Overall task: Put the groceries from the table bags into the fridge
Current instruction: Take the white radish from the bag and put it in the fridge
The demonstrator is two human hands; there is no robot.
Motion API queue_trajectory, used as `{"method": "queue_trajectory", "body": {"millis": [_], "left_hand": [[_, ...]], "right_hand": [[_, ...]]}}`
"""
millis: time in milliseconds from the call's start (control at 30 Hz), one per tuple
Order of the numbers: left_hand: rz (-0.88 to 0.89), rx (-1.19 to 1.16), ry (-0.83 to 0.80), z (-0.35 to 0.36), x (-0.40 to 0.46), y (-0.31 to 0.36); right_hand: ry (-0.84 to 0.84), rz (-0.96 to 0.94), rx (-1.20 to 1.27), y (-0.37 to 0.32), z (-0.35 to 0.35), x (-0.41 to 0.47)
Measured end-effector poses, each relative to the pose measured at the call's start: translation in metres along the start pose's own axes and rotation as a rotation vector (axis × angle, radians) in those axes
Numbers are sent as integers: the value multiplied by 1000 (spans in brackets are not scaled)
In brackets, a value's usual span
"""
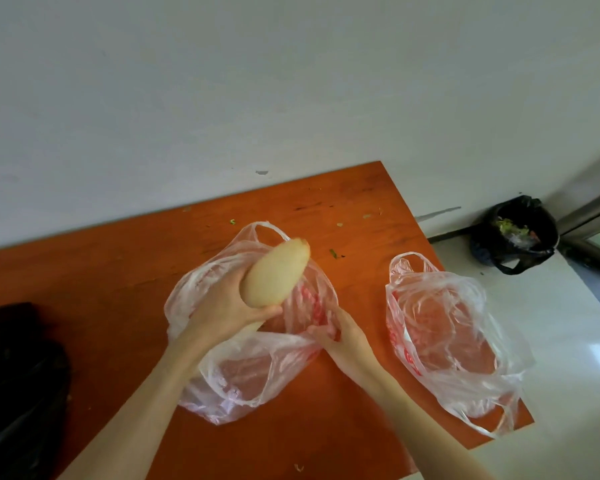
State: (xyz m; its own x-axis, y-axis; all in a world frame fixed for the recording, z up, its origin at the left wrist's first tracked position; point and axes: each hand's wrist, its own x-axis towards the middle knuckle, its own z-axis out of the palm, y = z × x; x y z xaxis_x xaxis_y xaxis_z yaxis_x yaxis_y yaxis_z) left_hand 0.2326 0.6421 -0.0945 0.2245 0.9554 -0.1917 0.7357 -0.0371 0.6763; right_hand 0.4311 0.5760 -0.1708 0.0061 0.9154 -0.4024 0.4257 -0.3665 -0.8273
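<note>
Near edge: left hand (222, 310) wraps its fingers round a pale yellowish, smooth oblong vegetable (274, 275) (prob. lotus root), held just above the thin clear plastic bag w/ red print (243, 368) at mid-table; right hand (333, 332) pinches that bag's rim. Second clear red-printed bag (444, 327) lies near the right edge of the orange-brown wooden table (84, 289), looks flat, contents not discernible; black bag (18, 368) at left. Est. progress: early-to-mid, one item out, fridge not in view, nothing visibly stored yet; black-lined bin (515, 232) beyond on floor.
</note>
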Motion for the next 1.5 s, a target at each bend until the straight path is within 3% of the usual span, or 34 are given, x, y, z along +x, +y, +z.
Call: {"method": "queue_trajectory", "body": {"millis": [133,267,333,600,733,867,1033,1200,1500], "left_hand": [[-55,-300,186,-23,-3,20],[29,-525,303,-43,-9,57],[89,-576,353,-52,-13,76],[143,-851,428,-83,-8,120],[92,-1011,275,-69,2,121],[20,-1104,-24,-28,0,117],[-24,-1003,-343,37,-20,149],[77,-958,-693,106,-64,207],[255,-894,-909,240,-250,331]], "right_hand": [[4,-201,-39,-37,-8,-1],[-131,-354,-174,-73,-13,-6],[-110,-411,-158,-82,-10,-5],[64,-360,39,-123,-41,-10],[226,-324,20,-112,-55,-33],[371,-236,-22,-74,-64,-75],[528,-108,39,-14,-78,-148],[755,86,111,28,-99,-241],[1137,281,171,117,-142,-468]]}}
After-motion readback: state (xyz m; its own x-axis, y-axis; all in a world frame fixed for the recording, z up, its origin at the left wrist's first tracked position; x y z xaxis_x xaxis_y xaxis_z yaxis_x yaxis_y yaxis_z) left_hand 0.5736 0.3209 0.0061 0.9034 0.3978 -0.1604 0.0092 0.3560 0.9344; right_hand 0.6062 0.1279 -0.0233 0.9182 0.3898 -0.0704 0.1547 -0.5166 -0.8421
